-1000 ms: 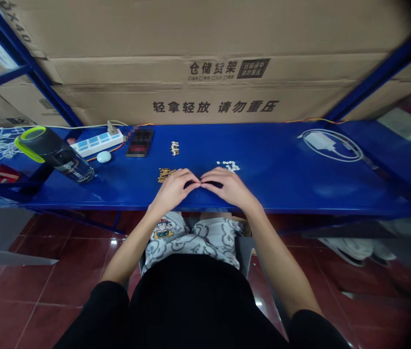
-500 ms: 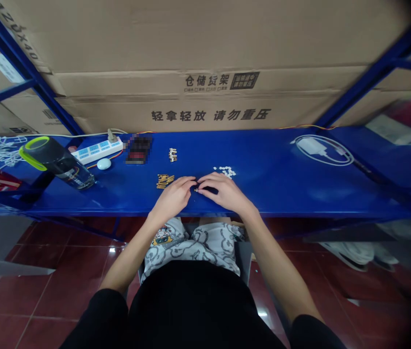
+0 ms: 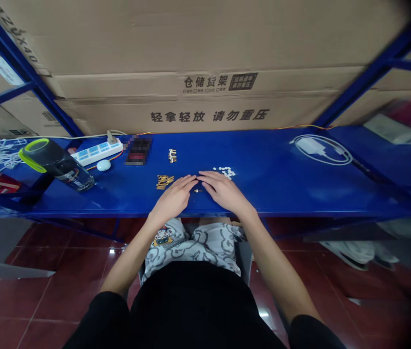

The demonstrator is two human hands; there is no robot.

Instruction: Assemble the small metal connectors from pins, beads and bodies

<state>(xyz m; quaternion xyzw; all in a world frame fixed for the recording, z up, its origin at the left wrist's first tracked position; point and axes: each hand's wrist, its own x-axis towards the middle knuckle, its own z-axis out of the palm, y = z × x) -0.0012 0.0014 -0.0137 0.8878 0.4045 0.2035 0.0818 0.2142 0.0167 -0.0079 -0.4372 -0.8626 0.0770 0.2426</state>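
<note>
My left hand (image 3: 175, 196) and my right hand (image 3: 224, 192) rest at the front of the blue table, fingers stretched out and fingertips nearly meeting. Between them, just below the fingertips, a small pin-like piece with a white part (image 3: 197, 191) lies on the surface; neither hand visibly holds it. Beside my left fingers is a pile of small brass-coloured pieces (image 3: 164, 182). Small white pieces (image 3: 227, 170) lie scattered just beyond my right hand, which partly covers them. Farther back sits a little group of white-and-brass pieces (image 3: 172, 155).
On the left stand a dark bottle (image 3: 63, 167) with a green loop, a white power strip (image 3: 98, 151), a white oval object (image 3: 104, 165) and a blurred-out dark item (image 3: 139, 150). A white charger with cable (image 3: 314, 146) lies right. Cardboard (image 3: 205, 48) walls the back.
My right thumb and fingers have come away from the small pin-like piece, which now lies on the table. Both hands have otherwise barely moved.
</note>
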